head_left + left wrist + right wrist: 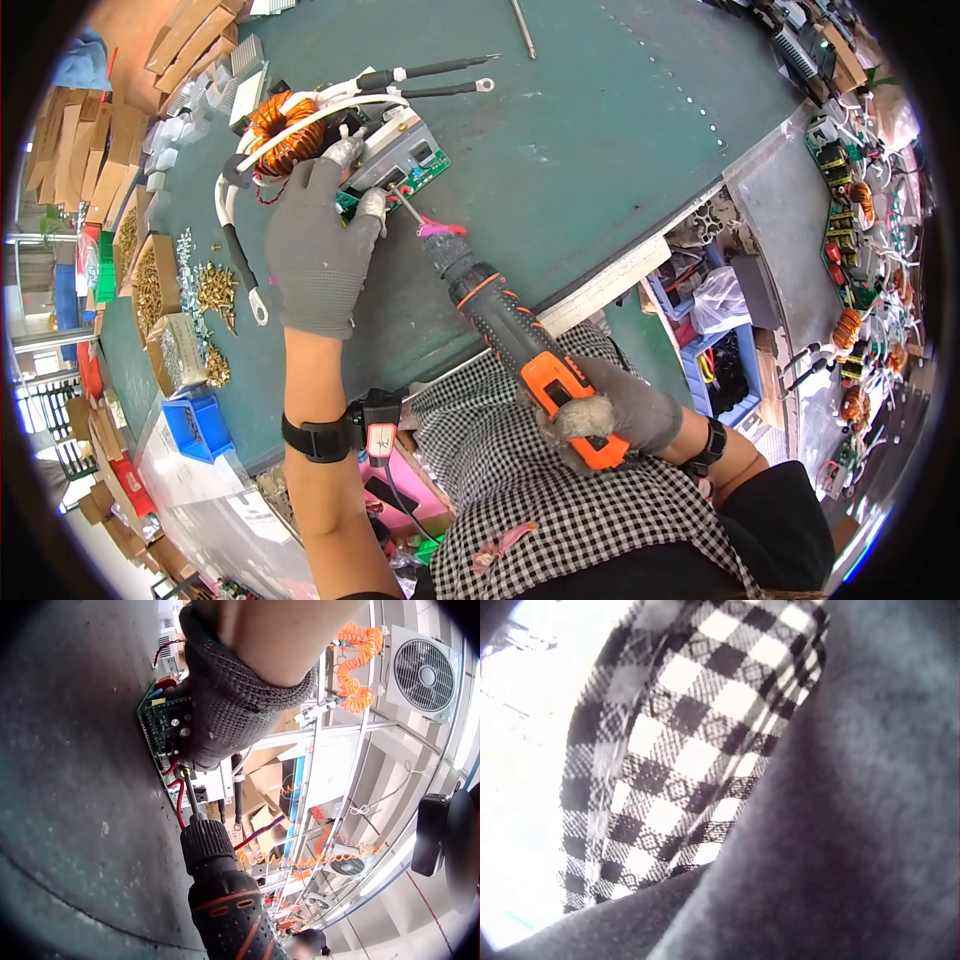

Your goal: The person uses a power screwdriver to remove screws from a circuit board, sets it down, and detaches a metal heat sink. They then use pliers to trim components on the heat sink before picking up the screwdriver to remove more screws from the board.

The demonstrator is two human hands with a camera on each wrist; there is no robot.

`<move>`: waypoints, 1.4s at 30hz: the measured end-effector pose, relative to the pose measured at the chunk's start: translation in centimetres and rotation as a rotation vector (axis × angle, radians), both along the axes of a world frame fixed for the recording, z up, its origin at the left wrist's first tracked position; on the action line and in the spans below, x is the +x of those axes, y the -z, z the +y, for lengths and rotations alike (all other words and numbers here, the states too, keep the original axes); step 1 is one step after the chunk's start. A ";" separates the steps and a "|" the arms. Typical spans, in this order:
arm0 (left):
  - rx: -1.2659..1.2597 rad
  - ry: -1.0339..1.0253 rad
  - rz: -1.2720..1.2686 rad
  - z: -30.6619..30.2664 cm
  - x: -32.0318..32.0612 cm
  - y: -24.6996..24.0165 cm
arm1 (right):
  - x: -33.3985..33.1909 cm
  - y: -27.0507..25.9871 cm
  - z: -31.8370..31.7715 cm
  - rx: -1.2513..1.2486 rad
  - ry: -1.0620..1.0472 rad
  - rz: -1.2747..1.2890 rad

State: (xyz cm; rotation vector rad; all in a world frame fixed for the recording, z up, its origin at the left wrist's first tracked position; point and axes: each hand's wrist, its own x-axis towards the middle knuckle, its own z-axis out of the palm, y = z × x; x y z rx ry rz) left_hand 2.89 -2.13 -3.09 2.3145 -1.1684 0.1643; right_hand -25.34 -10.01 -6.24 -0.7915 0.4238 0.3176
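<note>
My gloved left hand point(325, 240) grips a green circuit board point(432, 172) that carries a grey metal heatsink point(400, 150). Beside those fingers, a large copper-wound coil point(285, 135) sits on the same assembly, with thick white cables point(330, 112) running from it. In my gloved right hand point(625, 405) is an orange and black cordless drill point(520, 340), held by its handle. Its long bit point(407, 205) points at the board's near edge, close to my left thumb. The left wrist view shows the bit tip by a red wire point(181, 801) at the board. Mostly dark glove and checked apron fill the right wrist view.
Brass screws point(216, 290) lie in piles at the left, near a blue bin point(197, 428). A metal rod point(524, 30) rests on the green table point(570, 150). More coil-bearing boards point(850, 210) line the right side, past a blue crate point(735, 370).
</note>
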 end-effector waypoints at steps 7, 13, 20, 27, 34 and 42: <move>0.051 -0.014 -0.027 0.1 0.2 0.0 | 1.5 -1.9 -0.5 -0.126 -0.023 0.033; 0.029 0.001 -0.051 0.1 0.2 0.1 | 1.7 -1.1 -1.0 -0.097 -0.091 -0.045; 0.092 0.004 -0.096 0.2 0.3 -0.2 | 1.9 -0.7 -0.8 0.060 -0.121 0.041; 0.116 -0.037 -0.062 -0.1 -0.1 -0.3 | 3.0 -2.7 -1.1 -0.120 -0.113 0.146; 0.086 -0.002 -0.076 0.0 0.0 0.0 | 2.9 -2.5 -1.4 -0.127 -0.134 0.138; 0.123 -0.021 -0.098 -0.2 0.0 -0.4 | 3.0 -2.0 -2.1 -0.097 -0.175 0.137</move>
